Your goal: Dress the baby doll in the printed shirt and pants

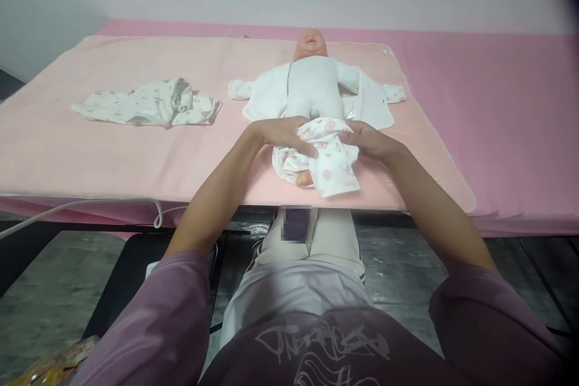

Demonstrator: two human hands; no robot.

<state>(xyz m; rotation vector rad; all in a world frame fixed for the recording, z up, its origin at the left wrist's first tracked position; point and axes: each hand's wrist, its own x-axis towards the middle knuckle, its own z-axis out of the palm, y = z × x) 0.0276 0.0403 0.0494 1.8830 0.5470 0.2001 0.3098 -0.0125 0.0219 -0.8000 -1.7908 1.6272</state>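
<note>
A baby doll lies on its back on the pink mat, its head at the far side and its legs toward me. Bunched around its lower legs are white baby pants with a pink print, and one bare foot pokes out of the cloth. My left hand grips the pants from the left, thumb on top. On the right, my right hand pinches their other side near the upper edge. A white baby shirt is spread open beneath the doll's body, its sleeves out to both sides.
Left of the doll lies a crumpled white printed baby garment. The pale pink mat covers much of a table with a darker pink cover. A white cable runs along the front left edge, above a black chair.
</note>
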